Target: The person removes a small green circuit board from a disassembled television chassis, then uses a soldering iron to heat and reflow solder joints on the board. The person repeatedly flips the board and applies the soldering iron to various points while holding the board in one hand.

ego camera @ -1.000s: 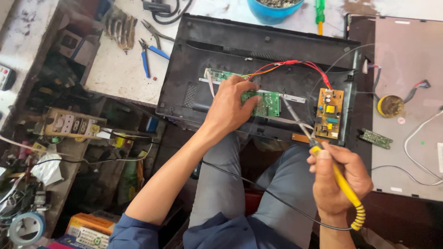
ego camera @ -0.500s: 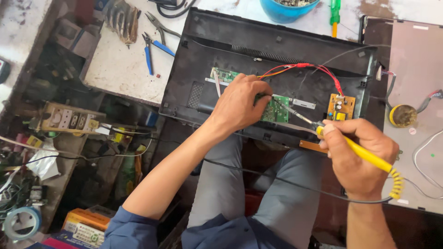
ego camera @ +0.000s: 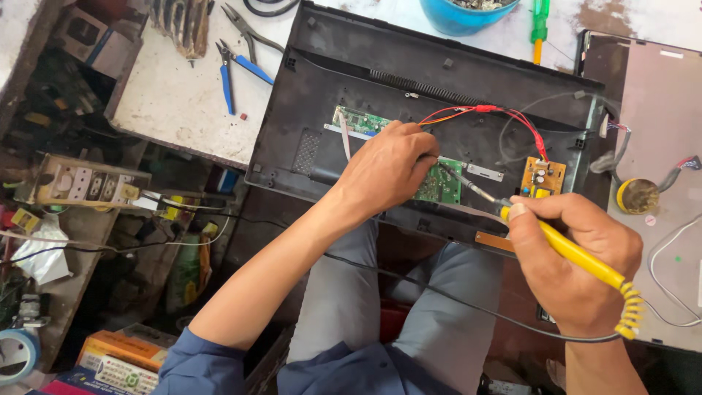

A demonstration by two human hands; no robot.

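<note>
While right hand (ego camera: pixel 578 271) fingers grip soldering iron (ego camera: pixel 563 249): blue bowl (ego camera: pixel 468 18), small bits inside.

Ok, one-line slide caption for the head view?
Left hand steadies a green circuit board in a black casing; right hand brings a yellow soldering iron to it.

The person wears a dark blue shirt (ego camera: pixel 219 366), its left sleeve (ego camera: pixel 194 362) rolled up above the elbow so the forearm is bare. The right forearm is bare too. The trousers (ego camera: pixel 344 307) are grey-blue and plain, creased over both knees. Neither the left hand (ego camera: pixel 387 172) nor the right hand (ego camera: pixel 578 263) has a glove, ring or watch.
</note>
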